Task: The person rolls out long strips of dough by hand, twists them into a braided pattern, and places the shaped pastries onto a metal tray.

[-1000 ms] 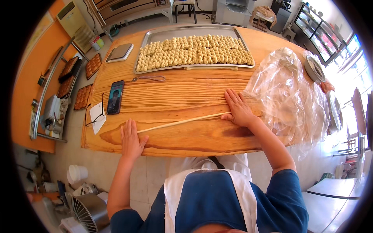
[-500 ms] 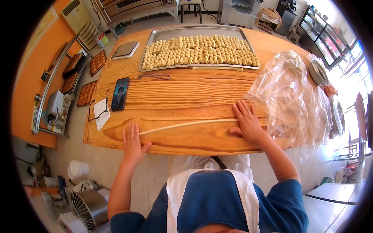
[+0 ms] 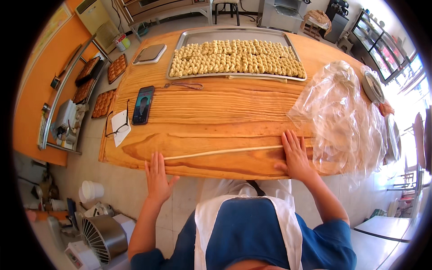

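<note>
A long, thin dough rope [image 3: 225,152] lies across the near part of the wooden table [image 3: 216,103]. My left hand [image 3: 159,179] rests flat over its left end at the table's near edge, fingers stretched out and thumb apart. Over the right end lies my right hand [image 3: 297,155], its palm down and fingers extended. Both rope ends are hidden under the hands. Farther back, a metal tray [image 3: 234,33] holds rows of many small twisted dough pieces [image 3: 238,57].
A phone [image 3: 143,105], eyeglasses [image 3: 122,129] on white paper and a kitchen scale [image 3: 150,54] stand at the table's left. A crumpled clear plastic sheet [image 3: 342,117] covers the right side. Trays of browned buns [image 3: 103,103] sit beyond the left edge.
My right hand has moved nearer to me with its end of the rope, and the rope lies straighter. The view has shifted slightly.
</note>
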`<action>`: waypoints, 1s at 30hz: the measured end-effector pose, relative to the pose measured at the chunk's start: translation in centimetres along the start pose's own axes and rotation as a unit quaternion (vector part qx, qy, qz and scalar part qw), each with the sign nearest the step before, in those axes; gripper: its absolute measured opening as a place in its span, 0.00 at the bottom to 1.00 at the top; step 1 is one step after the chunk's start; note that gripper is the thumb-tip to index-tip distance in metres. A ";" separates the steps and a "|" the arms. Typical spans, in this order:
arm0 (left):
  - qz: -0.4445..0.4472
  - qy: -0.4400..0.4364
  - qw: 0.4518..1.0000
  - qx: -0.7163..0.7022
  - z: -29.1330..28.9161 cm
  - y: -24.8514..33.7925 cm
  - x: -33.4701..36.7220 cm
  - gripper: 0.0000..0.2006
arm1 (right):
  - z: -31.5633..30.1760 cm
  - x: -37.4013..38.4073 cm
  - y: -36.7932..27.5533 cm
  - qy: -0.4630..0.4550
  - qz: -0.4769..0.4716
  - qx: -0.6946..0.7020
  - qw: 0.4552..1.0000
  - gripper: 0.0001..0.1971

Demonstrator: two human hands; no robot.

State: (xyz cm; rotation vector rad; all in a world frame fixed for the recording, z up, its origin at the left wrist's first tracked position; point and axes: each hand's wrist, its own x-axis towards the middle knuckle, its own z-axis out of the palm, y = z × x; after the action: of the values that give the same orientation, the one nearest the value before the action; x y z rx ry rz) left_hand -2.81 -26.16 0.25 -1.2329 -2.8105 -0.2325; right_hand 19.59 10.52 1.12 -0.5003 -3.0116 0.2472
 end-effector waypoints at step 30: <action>0.208 0.064 0.959 -0.181 3.9 12.7 8.5 0.35 | 2.8 17.2 -23.4 -0.117 -0.193 0.165 0.960 0.15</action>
State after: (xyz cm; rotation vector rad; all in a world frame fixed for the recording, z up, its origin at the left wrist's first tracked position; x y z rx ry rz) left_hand 0.78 -10.93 -1.14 -1.7708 -2.3898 -0.7893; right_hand -4.31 -6.08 3.30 0.1559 -3.1049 0.8072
